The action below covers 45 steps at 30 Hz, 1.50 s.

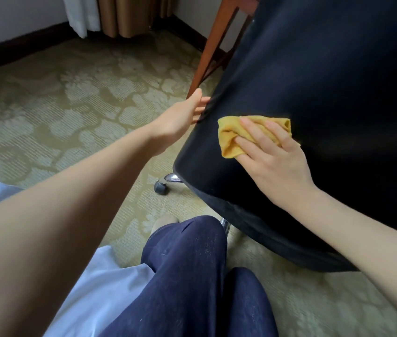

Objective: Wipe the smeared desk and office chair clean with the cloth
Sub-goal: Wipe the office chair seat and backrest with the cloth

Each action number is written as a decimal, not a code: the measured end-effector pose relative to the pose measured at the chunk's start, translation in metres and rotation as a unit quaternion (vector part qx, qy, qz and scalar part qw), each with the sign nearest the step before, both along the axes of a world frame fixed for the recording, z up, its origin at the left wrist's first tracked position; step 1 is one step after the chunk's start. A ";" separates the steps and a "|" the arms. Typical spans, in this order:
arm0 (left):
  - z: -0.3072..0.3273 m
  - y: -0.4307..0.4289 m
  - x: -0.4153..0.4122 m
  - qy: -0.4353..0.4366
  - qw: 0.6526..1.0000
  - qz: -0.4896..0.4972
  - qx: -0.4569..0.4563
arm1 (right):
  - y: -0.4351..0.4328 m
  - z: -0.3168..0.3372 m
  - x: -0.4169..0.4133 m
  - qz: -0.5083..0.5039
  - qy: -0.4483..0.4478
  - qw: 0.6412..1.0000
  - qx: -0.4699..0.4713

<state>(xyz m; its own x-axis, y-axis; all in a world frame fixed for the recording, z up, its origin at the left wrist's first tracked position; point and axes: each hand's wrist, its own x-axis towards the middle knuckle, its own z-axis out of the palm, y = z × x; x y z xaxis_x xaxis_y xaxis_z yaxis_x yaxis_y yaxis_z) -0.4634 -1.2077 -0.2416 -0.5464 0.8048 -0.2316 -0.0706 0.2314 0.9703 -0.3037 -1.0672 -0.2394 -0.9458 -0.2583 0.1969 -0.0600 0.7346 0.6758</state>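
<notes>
Two hands: left hand (pixel 180 115), right hand (pixel 272 161). One cloth (pixel 231 139). One chair (pixel 314 93), one caster (pixel 161 187) showing at its near left. One desk leg (pixel 212 45), far. Two curtains far left: white curtain (pixel 80 13), tan curtain (pixel 129 13). Two knees (pixel 187 239), near.

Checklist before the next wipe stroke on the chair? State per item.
1. Right hand presses cloth on chair: ok.
2. Left hand holds the chair's edge: ok.
3. Cloth spread flat: not ok, bunched.
4. Smears left on the chair: cannot tell, surface too dark.
5. Caster locked: cannot tell.
6. Desk top wiped: cannot tell, only a desk leg shows.
</notes>
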 end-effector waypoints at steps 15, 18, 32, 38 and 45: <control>-0.026 0.022 -0.032 0.075 0.997 0.015 0.006 | -0.023 -0.148 -0.097 -0.026 -0.279 0.920 0.275; -0.034 0.031 -0.022 0.085 0.994 0.067 0.026 | -0.021 -0.147 -0.087 0.023 -0.297 0.934 0.196; -0.030 0.008 0.040 0.035 0.994 0.102 0.021 | 0.026 -0.107 0.081 -0.047 -0.371 0.916 0.145; -0.030 0.013 0.084 0.032 0.998 0.043 -0.039 | 0.037 -0.041 0.113 -0.021 -0.154 0.988 0.007; -0.027 0.024 0.087 0.047 0.996 0.015 -0.071 | 0.025 -0.003 0.096 -0.035 -0.020 0.999 -0.027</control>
<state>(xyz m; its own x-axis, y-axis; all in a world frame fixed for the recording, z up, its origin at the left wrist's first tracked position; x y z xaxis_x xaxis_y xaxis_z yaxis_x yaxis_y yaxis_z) -0.3760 -1.1839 -0.2691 -0.5950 0.7498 -0.2893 0.0098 0.3667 0.9303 -0.2082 -1.0420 -0.2426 -0.9685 -0.1807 0.1715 -0.0324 0.7738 0.6325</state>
